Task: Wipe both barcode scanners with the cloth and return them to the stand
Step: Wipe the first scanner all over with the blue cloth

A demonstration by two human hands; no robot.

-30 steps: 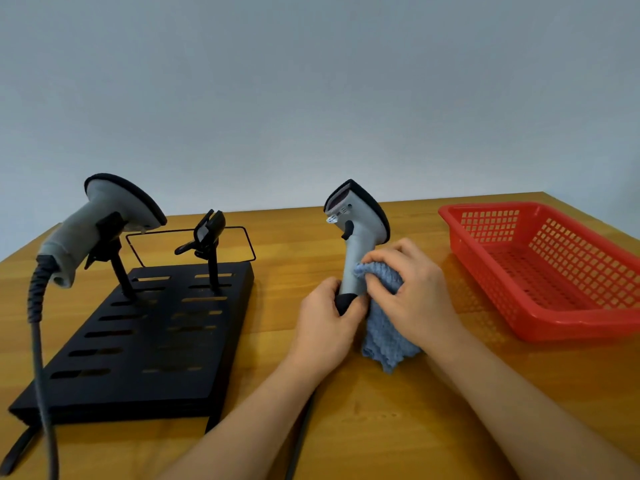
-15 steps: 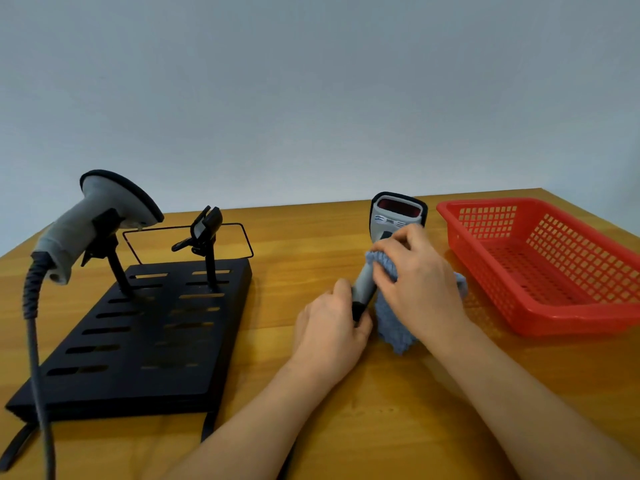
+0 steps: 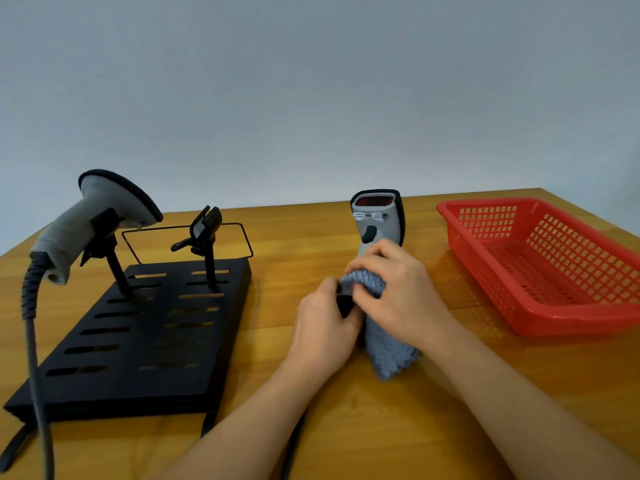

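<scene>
My left grip (image 3: 323, 327) clutching the grey barcode scanner's (image 3: 378, 220) handle base, my right grip (image 3: 398, 292) pressing the blue cloth (image 3: 388, 351) around its handle, black stand (image 3: 138, 334) lying left of both.

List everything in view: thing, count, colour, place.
barcode scanners: 2, grey and black; one on the stand's left holder, one held upright mid-table
stand: 1, black, table left
empty holder: 1, black, stand's right post
cloth: 1, blue-grey, round the held scanner's handle
basket: 1, red, table right
table: 1, wooden
left hand: grips the handle's base
right hand: holds the cloth
</scene>
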